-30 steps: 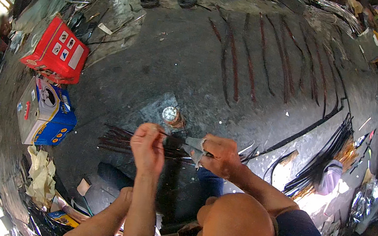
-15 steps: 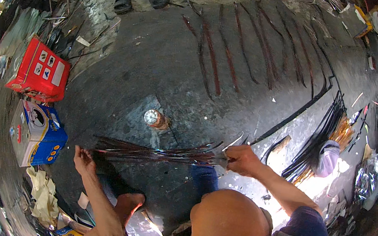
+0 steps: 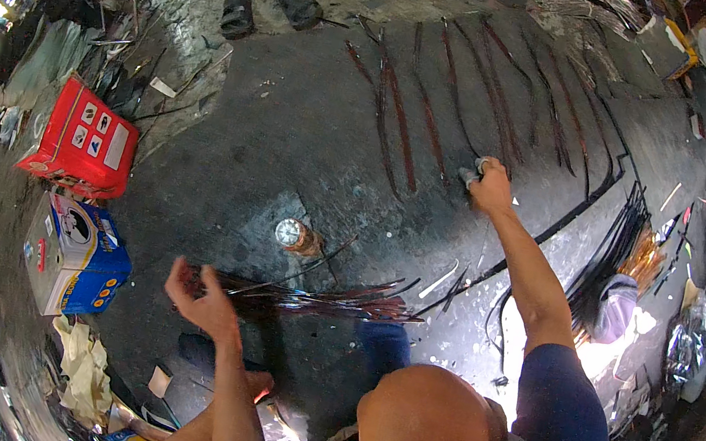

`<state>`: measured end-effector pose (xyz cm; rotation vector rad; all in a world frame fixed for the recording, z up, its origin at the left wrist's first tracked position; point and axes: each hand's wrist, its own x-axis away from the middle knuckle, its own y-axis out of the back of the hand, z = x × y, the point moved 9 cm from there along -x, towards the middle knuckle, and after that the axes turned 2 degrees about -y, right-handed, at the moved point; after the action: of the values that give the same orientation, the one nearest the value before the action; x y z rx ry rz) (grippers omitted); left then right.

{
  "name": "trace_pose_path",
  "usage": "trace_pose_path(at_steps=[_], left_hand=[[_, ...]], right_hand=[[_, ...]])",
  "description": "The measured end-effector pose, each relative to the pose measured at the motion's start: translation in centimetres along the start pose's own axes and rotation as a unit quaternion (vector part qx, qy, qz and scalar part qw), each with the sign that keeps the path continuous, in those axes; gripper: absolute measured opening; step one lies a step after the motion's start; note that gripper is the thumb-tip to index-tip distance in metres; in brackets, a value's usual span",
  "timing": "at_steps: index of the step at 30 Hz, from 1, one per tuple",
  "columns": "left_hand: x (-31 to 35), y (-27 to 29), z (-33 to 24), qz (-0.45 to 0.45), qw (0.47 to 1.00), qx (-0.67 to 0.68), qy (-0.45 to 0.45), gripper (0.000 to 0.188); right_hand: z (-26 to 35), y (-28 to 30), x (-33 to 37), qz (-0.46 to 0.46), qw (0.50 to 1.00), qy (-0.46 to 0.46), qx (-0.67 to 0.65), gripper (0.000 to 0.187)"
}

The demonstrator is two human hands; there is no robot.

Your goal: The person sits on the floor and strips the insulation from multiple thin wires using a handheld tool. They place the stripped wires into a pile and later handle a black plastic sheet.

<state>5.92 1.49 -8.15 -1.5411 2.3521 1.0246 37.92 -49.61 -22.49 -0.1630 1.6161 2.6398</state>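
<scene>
Our left hand (image 3: 207, 301) hangs spread wide by the near bundle (image 3: 315, 301); our right hand (image 3: 493, 189) is at the far strips (image 3: 503, 129), and honestly we can't tell if it's pinching one. They lie close, so a sloppy drag could tangle them.

Red container (image 3: 84, 140): left of and beyond the left hand (image 3: 206, 303); four white picture squares (image 3: 88, 114) and a white panel (image 3: 115, 145) are shown.
Blue-and-white container (image 3: 82, 260): left of the left hand; pale lettering (image 3: 108, 236), a dark emblem (image 3: 75, 221) and orange round marks (image 3: 103, 290) are printed.
</scene>
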Motion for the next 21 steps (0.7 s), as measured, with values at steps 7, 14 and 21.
trace_pose_path(at_steps=[7, 14, 21], left_hand=[[9.9, -11.6, -13.6, 0.324, 0.916, 0.224, -0.079, 0.025], [20.3, -15.6, -15.5, 0.496, 0.833, 0.24, -0.042, 0.026], [22.1, -15.0, -11.9, 0.539, 0.817, 0.201, 0.047, 0.022]], right_hand=[[7.0, 4.0, 3.1, -0.003, 0.991, 0.131, -0.013, 0.017], [1.4, 4.0, 4.6, 0.034, 0.99, -0.109, -0.084, 0.038], [2.2, -0.1, -1.4, -0.142, 0.974, -0.166, -0.054, 0.069]])
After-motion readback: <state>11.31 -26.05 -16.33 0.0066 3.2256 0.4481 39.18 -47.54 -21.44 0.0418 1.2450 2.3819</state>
